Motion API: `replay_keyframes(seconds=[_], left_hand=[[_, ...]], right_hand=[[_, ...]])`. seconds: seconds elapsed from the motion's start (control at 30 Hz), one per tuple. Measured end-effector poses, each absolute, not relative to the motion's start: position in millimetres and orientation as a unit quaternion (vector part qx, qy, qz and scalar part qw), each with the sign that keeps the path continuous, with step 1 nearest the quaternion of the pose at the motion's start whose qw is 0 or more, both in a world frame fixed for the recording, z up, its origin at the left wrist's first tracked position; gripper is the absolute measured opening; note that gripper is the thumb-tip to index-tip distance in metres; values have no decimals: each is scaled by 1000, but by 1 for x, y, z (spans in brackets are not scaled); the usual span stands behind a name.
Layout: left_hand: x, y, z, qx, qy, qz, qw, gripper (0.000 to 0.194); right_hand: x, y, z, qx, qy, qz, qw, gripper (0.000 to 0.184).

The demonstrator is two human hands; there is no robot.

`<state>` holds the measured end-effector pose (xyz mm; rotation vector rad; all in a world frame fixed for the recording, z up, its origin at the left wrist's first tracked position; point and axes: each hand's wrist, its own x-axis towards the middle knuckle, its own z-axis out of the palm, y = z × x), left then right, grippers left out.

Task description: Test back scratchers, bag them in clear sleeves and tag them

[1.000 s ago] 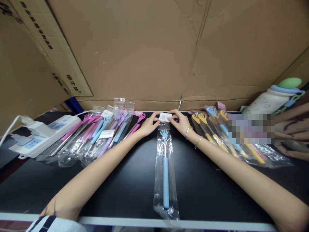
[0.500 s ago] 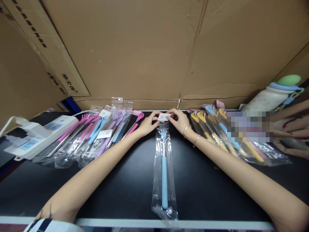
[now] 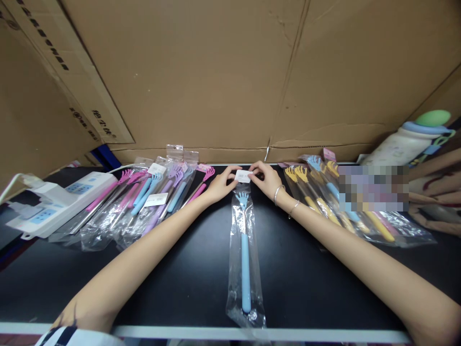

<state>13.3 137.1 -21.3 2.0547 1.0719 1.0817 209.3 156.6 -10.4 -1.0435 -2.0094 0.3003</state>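
In the middle of the black table a light-blue back scratcher (image 3: pixel 245 269) lies in a clear plastic bag (image 3: pixel 233 281), its claw end pointing away from me. A white label (image 3: pixel 243 176) with small print is at the bag's far end. Thumb and fingers of my left hand (image 3: pixel 221 185) pinch the label's left edge. On the right edge, my right hand (image 3: pixel 269 181) does the same with thumb and forefinger. My right wrist carries bracelets. Whether the label is stuck to the bag under the fingers, I cannot tell.
Bagged pink, blue and purple back scratchers (image 3: pixel 173 187) lie left, beside a white power strip (image 3: pixel 72 202) with plugs. Bagged yellow and blue ones (image 3: pixel 313 192) lie right. A bottle (image 3: pixel 399 144) and another person's hand (image 3: pixel 435 192) are at far right. Cardboard (image 3: pixel 216 72) stands behind.
The white label has shifted slightly to the left and towards me, and lies a little flatter. Both hands keep nearly the same place.
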Motion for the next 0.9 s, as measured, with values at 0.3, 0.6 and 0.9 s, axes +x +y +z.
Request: replay_keyframes(seconds=[0.3,0.6,0.9], left_hand=[[13,136,-20,772,392,404,294,36],[14,134,-17,769,386,406,307,36],[14,134,-16,766,385,406,317,34]], right_hand=[[210,160,-13,-393,-809,134,416,5],[211,163,-15,-393,-806,160,412,7],[211,164,-16,-403,-806,167,401,8]])
